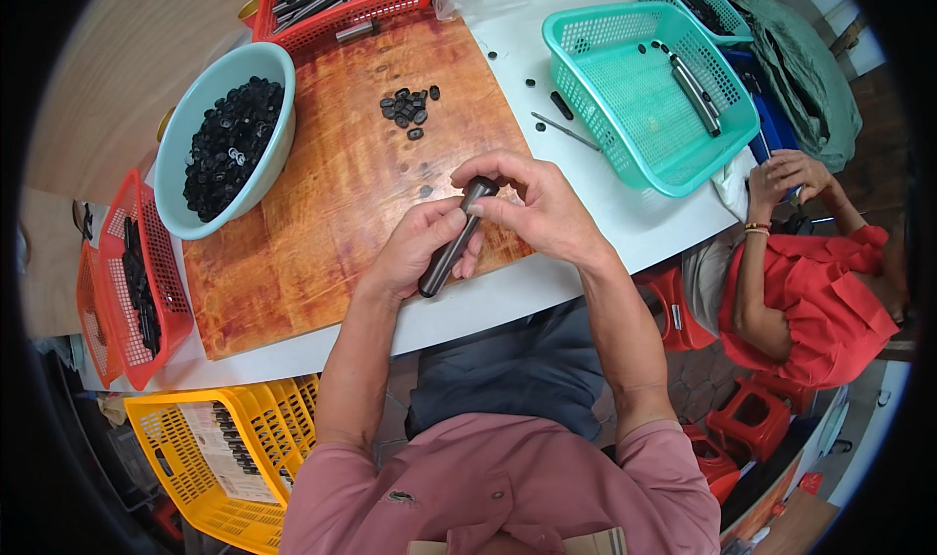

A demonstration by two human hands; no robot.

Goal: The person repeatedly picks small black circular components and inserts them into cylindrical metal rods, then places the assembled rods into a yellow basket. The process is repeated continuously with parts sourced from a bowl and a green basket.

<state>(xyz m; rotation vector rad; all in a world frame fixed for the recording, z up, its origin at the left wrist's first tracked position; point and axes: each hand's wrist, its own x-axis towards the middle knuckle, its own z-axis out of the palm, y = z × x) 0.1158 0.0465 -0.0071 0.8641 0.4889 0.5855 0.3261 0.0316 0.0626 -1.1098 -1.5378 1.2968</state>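
Observation:
Before me, over the front edge of the stained wooden board point(329, 211), is a dark, glossy cylindrical tube point(448, 257) held at a slant. My left hand point(421, 244) wraps around its middle, thumb on top. The thumb and fingers of my right hand point(531, 200) close around its upper end, where a black cap point(481, 186) shows. Whether the cap is fully seated cannot be seen. Beyond my hands, a small pile of black plastic pieces point(404, 107) lies on the board. To the left stands a pale blue bowl point(288, 127) heaped with similar black pieces.
A red basket point(359, 24) of metal tubes stands at the back. On the right, a green basket point(637, 174) holds a few tubes; a thin metal rod point(567, 132) lies beside it. Red and yellow baskets point(241, 438) flank my left. A co-worker in red point(798, 299) sits at right.

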